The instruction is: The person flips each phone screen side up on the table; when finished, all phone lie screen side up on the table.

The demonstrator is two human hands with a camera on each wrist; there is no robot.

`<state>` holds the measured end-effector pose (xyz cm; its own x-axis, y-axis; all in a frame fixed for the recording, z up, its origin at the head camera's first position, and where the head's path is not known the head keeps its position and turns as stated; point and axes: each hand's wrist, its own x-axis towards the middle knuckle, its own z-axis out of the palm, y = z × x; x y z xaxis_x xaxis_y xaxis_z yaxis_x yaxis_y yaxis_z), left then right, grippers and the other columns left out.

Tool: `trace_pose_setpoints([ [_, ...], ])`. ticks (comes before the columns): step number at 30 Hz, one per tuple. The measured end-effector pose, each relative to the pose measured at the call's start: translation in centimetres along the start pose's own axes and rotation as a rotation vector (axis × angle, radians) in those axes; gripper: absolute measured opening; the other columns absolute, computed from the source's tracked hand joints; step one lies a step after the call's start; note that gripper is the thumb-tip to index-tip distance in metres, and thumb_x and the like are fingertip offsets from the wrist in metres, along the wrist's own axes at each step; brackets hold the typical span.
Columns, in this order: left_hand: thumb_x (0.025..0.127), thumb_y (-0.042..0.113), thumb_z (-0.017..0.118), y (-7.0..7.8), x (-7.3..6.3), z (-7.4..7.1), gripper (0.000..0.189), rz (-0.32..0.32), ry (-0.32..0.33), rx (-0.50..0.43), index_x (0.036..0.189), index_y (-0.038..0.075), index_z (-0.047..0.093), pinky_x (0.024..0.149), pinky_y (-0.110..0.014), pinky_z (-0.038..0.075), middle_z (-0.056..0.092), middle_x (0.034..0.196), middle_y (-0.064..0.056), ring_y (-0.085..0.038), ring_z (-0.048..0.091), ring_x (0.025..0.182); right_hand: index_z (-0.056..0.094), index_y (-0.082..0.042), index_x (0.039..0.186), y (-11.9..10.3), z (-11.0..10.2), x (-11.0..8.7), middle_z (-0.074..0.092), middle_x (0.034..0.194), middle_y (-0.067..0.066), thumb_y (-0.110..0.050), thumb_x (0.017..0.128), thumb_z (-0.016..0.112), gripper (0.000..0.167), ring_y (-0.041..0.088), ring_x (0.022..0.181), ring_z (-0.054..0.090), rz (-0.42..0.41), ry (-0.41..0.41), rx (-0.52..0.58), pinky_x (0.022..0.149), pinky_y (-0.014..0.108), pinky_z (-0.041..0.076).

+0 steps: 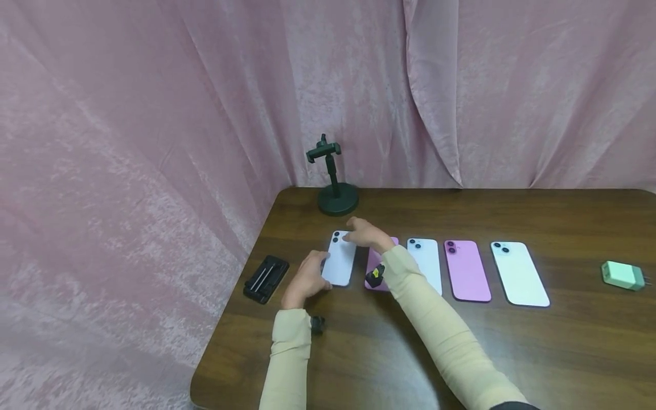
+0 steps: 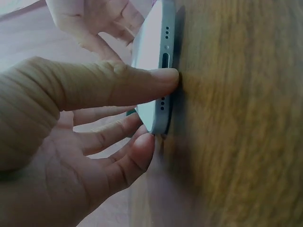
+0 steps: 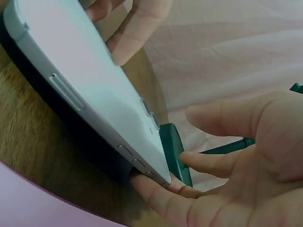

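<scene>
A white smartphone (image 1: 339, 263) lies back up near the table's left side, its camera lenses at the far end. My left hand (image 1: 307, 276) holds it at the near left corner. In the left wrist view the thumb (image 2: 163, 79) lies across the bottom edge by the charging port, with the other fingers along the side. At the far right corner is my right hand (image 1: 369, 234). Its lower fingers (image 3: 156, 191) touch the phone's corner in the right wrist view, while the thumb and index finger stand apart from it.
Right of it lie a pink phone (image 1: 374, 262) partly under my forearm, a white phone (image 1: 427, 265), another pink phone (image 1: 467, 270) and another white phone (image 1: 520, 274). A dark green phone stand (image 1: 337, 199) is behind, a black folded device (image 1: 266, 279) left, a green-and-white charger (image 1: 622, 275) far right.
</scene>
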<state>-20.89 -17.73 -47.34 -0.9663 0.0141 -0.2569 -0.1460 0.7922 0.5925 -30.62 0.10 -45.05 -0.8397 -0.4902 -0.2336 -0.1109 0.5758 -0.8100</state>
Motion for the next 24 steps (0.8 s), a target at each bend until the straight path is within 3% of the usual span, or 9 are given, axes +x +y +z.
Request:
trace_pose_setpoints([
  [10, 0.08, -0.004, 0.081, 0.5, -0.3, -0.1, 0.077, 0.021, -0.044, 0.03, 0.148, 0.003, 0.048, 0.109, -0.051, 0.039, 0.041, 0.149, -0.018, -0.035, 0.045, 0.134, 0.041, 0.006, 0.148, -0.1, -0.4, -0.9, 0.043, 0.15, 0.027, -0.017, 0.099, 0.059, 0.057, 0.042, 0.135, 0.044, 0.014, 0.029, 0.092, 0.108, 0.053, 0.04],
  [16, 0.079, -0.001, 0.083, 0.8, -0.6, 0.1, 0.078, 0.071, -0.065, 0.036, 0.149, 0.004, 0.048, 0.107, -0.052, 0.041, 0.045, 0.146, -0.019, -0.034, 0.048, 0.129, 0.04, 0.005, 0.148, -0.1, -0.6, -1.4, 0.042, 0.15, 0.027, -0.018, 0.1, 0.057, 0.056, 0.042, 0.134, 0.045, 0.031, 0.049, 0.104, 0.106, 0.055, 0.041],
  [24, 0.082, 0.038, 0.084, 1.5, -1.2, 0.3, 0.088, 0.094, -0.075, -0.019, 0.153, 0.009, 0.042, 0.097, -0.055, 0.048, 0.049, 0.137, -0.018, -0.034, 0.052, 0.116, 0.041, 0.009, 0.146, -0.4, -1.1, -2.1, 0.046, 0.146, 0.029, -0.02, 0.1, 0.057, 0.056, 0.043, 0.128, 0.05, 0.001, 0.073, 0.078, 0.101, 0.055, 0.046],
])
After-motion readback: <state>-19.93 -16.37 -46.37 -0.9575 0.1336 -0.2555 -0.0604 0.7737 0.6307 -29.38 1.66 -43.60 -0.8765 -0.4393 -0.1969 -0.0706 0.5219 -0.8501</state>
